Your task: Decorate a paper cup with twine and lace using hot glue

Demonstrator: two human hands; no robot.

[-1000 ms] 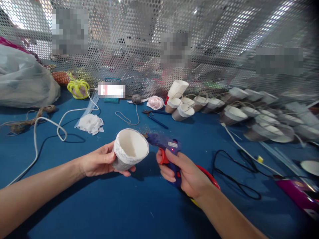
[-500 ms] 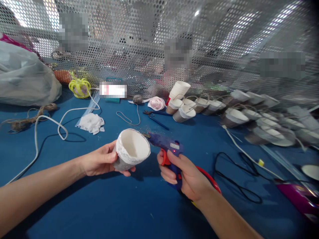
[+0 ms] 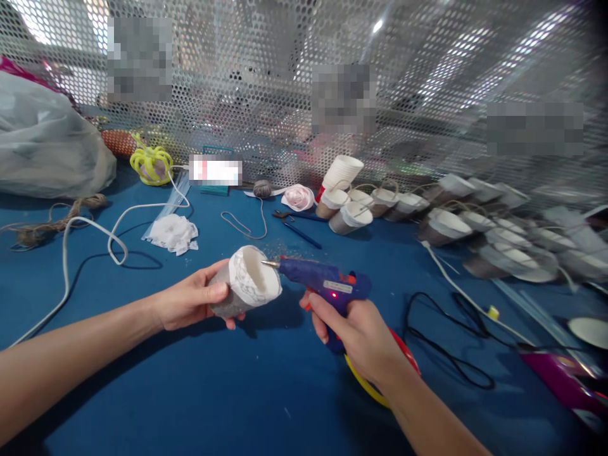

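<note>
My left hand is closed round a grey paper cup with white lace about its rim. The cup is tilted, its mouth turned to the right and toward me. In my right hand is a blue glue gun with a small red light lit on its side. The metal nozzle points left, at the cup's mouth by its rim; whether it touches I cannot tell. Behind the cup lies a heap of white lace.
Pliers, grey string and a pink ribbon roll lie beyond my hands. Several handled cups stand at back right before a perforated metal screen. A white cable loops at left, a black cord at right. Tape rolls lie under my right wrist.
The cup has tilted further over to the right in my left hand. The glue gun has turned more level, its nozzle now in front of the cup's mouth.
</note>
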